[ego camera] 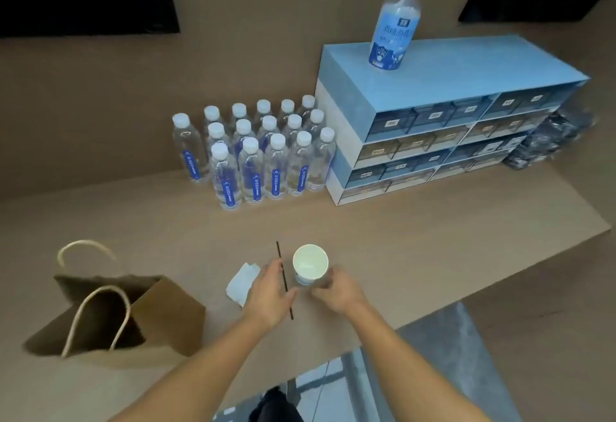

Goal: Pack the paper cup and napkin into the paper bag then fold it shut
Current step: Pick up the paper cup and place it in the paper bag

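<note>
Head view. Paper cup (pixel 310 264) upright and open-topped on the tan tabletop (pixel 433 255), just below frame centre. Right hand (pixel 338 291) at the cup's 5 o'clock, fingers curled around the lower wall on that side; firmness of grip not discernible. Left hand (pixel 270 298) at the cup's 8 o'clock, fingers loosely apart, thumb reaching toward the cup base; contact with the cup not discernible. Thin dark stirrer stick (pixel 284 280) flat on the table between cup and left hand, running from 11 to 5 o'clock and partly crossed by the left fingers; whether pinched or merely lying beneath them, not discernible. White napkin (pixel 241 283) crumpled on the table at the 9 o'clock side of the left hand, partly hidden by it. Brown paper bag (pixel 160 315) well apart at the cup's 8 o'clock, tipped with its mouth open, two pale rope handles (pixel 96 315) raised, interior dark. Cup and napkin both outside the bag.

Cluster of clear water bottles (pixel 260 155) with white caps and blue labels at the cup's 11 o'clock, against the back wall. Blue drawer organiser (pixel 433 121) with labelled compartments just beside the bottles, at 1 o'clock. Spray bottle (pixel 395 28) upright on the organiser's top. Dark bundle (pixel 546 141) at the organiser's far right end, too blurred to identify.
</note>
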The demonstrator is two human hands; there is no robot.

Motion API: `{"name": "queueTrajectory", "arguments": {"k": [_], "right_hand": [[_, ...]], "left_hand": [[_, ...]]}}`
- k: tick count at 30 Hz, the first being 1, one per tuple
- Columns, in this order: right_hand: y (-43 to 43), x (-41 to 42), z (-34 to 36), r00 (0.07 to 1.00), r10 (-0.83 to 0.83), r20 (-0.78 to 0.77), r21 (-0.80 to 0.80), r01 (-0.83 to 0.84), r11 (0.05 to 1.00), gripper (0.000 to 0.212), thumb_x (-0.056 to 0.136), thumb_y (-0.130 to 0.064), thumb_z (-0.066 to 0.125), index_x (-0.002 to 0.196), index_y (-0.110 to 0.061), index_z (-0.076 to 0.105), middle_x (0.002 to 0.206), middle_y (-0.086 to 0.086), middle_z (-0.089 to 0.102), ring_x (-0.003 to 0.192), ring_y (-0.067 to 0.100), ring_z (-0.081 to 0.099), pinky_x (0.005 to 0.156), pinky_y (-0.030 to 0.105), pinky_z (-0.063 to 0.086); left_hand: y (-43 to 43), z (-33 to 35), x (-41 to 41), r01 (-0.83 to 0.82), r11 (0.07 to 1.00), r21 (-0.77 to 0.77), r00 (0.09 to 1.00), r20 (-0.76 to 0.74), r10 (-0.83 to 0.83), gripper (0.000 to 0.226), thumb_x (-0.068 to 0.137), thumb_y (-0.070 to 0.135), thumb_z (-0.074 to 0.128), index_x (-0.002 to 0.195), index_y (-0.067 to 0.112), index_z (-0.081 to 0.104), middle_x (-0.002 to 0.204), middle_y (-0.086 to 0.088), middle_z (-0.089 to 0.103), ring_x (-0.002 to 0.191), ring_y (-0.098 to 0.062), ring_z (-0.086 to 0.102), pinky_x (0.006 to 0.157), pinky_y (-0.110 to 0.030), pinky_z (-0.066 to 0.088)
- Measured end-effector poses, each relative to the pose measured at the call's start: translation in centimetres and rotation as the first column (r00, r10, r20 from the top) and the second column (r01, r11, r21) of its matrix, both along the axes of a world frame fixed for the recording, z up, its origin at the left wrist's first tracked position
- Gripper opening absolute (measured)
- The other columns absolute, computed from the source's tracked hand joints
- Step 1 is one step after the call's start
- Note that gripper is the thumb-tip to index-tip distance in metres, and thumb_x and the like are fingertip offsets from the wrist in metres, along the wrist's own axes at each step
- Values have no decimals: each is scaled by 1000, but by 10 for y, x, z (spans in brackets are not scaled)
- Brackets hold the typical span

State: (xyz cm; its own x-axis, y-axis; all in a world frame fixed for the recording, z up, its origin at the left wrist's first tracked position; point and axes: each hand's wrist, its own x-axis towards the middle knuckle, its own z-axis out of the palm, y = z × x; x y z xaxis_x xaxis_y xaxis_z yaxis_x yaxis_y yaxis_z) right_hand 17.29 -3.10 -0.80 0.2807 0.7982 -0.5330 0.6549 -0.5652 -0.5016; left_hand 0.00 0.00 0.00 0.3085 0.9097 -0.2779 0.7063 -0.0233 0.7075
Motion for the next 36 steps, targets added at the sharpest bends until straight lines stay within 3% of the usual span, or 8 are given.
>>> {"name": "queueTrajectory", "arguments": {"k": [6, 10, 15, 19, 22, 26, 31, 36], "right_hand": [[28, 9, 5, 962, 11, -274, 258, 63, 964, 58, 65, -1, 79, 94, -46, 57, 95, -21, 66, 84, -10, 62, 67, 2, 44], [37, 10, 43, 962, 81, -261, 296, 0, 955, 50, 55, -28, 82, 95, -41, 56, 96, -17, 68, 84, -6, 63, 68, 7, 46], [43, -15, 135, 900, 424, -102, 346, -367, 863, 67, 54, -37, 76, 111, -45, 43, 103, -24, 60, 94, -10, 56, 70, 2, 42], [42, -53, 210, 755, 653, 55, 379, -621, 686, 56, 53, -38, 77, 100, -40, 47, 92, -19, 62, 83, 0, 59, 61, 12, 44], [42, -81, 254, 701, 711, 49, 413, -663, 625, 60, 57, -34, 81, 107, -37, 49, 98, -16, 62, 84, 4, 61, 61, 17, 52], [48, -124, 288, 663, 747, 44, 501, -662, 558, 64, 62, -32, 82, 114, -43, 44, 102, -19, 59, 89, 2, 59, 65, 20, 53], [55, -174, 299, 578, 813, 69, 504, -724, 471, 60, 63, -24, 76, 110, -40, 43, 96, -16, 55, 83, 3, 56, 56, 18, 50], [55, -213, 294, 544, 836, 70, 469, -758, 454, 60, 64, -28, 78, 110, -42, 42, 99, -12, 57, 88, 9, 58, 61, 27, 53]], "left_hand": [[23, 8, 38, -103, 985, -137, 941, 307, 141, 54, 82, 0, 64, 123, 30, 48, 112, 13, 61, 110, -18, 59, 90, -27, 45], [13, 35, 34, -201, 968, -151, 889, 387, 245, 53, 84, -2, 62, 124, 30, 48, 108, 5, 66, 91, -1, 64, 81, -12, 48], [-16, 117, 0, -261, 965, -36, 853, 460, 248, 53, 85, 2, 61, 119, 41, 49, 101, 21, 59, 78, 4, 61, 64, -4, 44], [-42, 191, -71, 8, 999, 52, 914, 404, -28, 65, 86, 16, 60, 126, 59, 32, 116, 21, 49, 90, 1, 61, 71, -2, 44], [-52, 239, -149, 195, 934, 299, 923, 265, -278, 51, 84, 8, 63, 122, 40, 53, 110, 20, 60, 86, -1, 65, 74, -16, 54], [-45, 254, -246, 323, 782, 533, 946, -195, -258, 49, 71, -14, 67, 101, 25, 68, 97, 8, 70, 83, -7, 66, 69, -25, 57], [-19, 216, -285, 800, 479, 360, 568, -712, -413, 63, 65, -10, 63, 121, 18, 55, 132, -5, 56, 131, -25, 42, 97, -35, 49], [9, 199, -285, 917, 374, 137, 327, -795, -511, 10, 85, 7, 61, 90, 16, 62, 105, -6, 63, 108, -31, 51, 79, -40, 53]]}}
